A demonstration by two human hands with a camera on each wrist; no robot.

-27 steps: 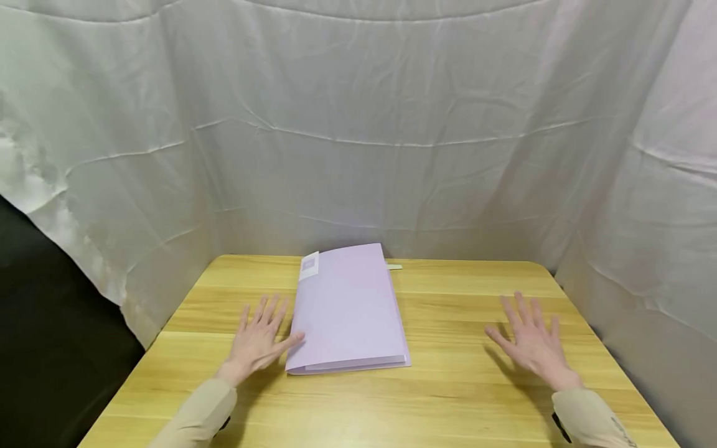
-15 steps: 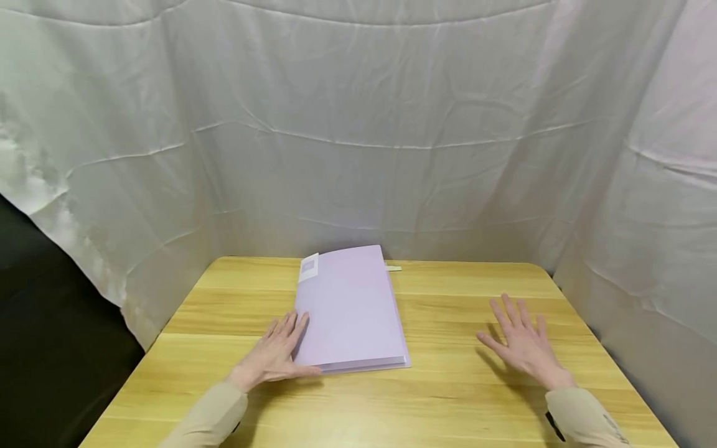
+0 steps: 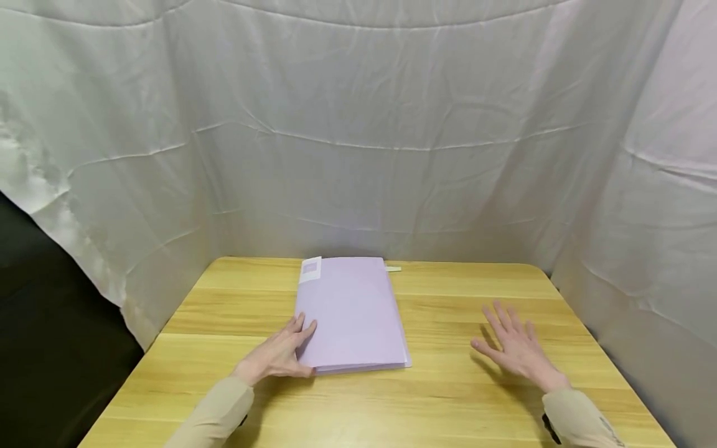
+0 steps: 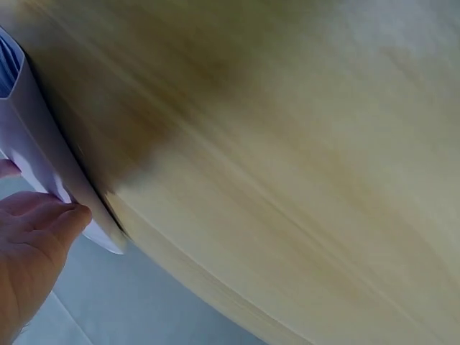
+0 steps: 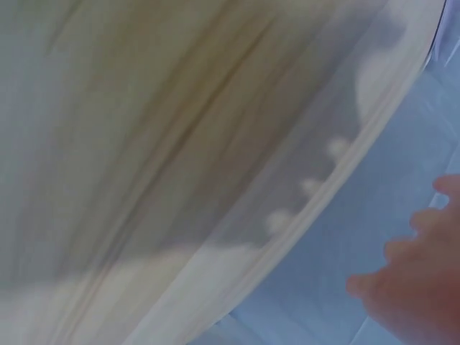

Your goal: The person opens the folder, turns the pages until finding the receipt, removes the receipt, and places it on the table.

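A lilac folder (image 3: 353,311) lies flat on the wooden table, a white label (image 3: 310,269) at its far left corner. My left hand (image 3: 277,353) holds it by the near left corner, with the fingers bent at the spine and the thumb along the near edge. In the left wrist view, that hand's fingers (image 4: 54,219) touch the folder's spine (image 4: 43,136), and page edges show at the folder's end. Well to the right of the folder, my right hand (image 3: 518,351) hovers over the table with fingers spread, holding nothing; its shadow falls on the wood.
The wooden table (image 3: 448,398) has rounded far corners. Grey cloth (image 3: 358,155) hangs behind it and at both sides, with a dark area (image 3: 50,348) at the left. A short pale strip (image 3: 394,269) sticks out past the folder's far right side.
My left hand has moved right and nearer to me, from beside the folder to its near left corner, and grips there. The folder's far edge has lowered. My right hand has drifted left.
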